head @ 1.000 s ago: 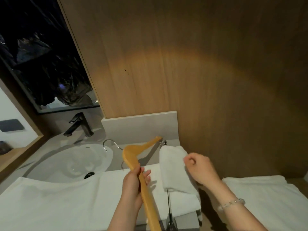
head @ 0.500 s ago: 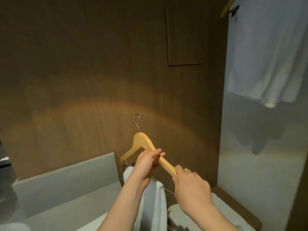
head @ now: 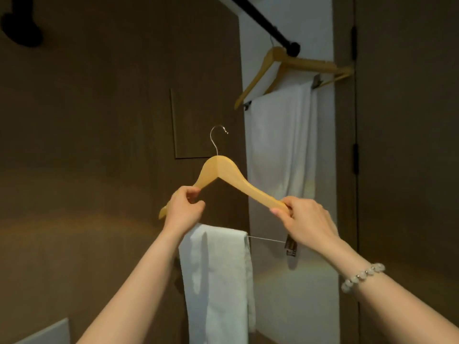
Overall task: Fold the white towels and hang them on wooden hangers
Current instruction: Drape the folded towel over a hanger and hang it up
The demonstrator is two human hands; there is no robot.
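Brown wood panelling (head: 99,145) fills the left & far side, w/ a strip of white wall (head: 298,294) right of it and a dark door (head: 407,145) further right. Both arms are up in front of me. Left grip (head: 182,211) is closed round the left arm of the wooden hanger (head: 224,173), fingers & thumb curled on it just short of the tip, which pokes out to the lower left. Right grip (head: 306,219) is curled over the end of the hanger's right arm, thumb underneath. Bead bracelet (head: 362,276) sits on that wrist.

Hanger is upright, slightly lower on the right. Its metal hook (head: 217,137) is on top, opening to the right, touching nothing. Below the wood runs a thin wire bar (head: 267,239) w/ a dark clip (head: 290,247) at the right end, just under my right grip. Folded white towel (head: 218,281) is draped over the left part of that bar and hangs straight down past the bottom edge; my left forearm covers part of its left side.

Up & to the right, a black rail (head: 263,19) carries a 2nd hanger (head: 300,62) w/ a hung towel (head: 283,145) on its lower bar, against the white wall. Can't tell if there is more than one hanger there. Hook of mine is well below the rail. Grey slab (head: 47,331) shows at near left
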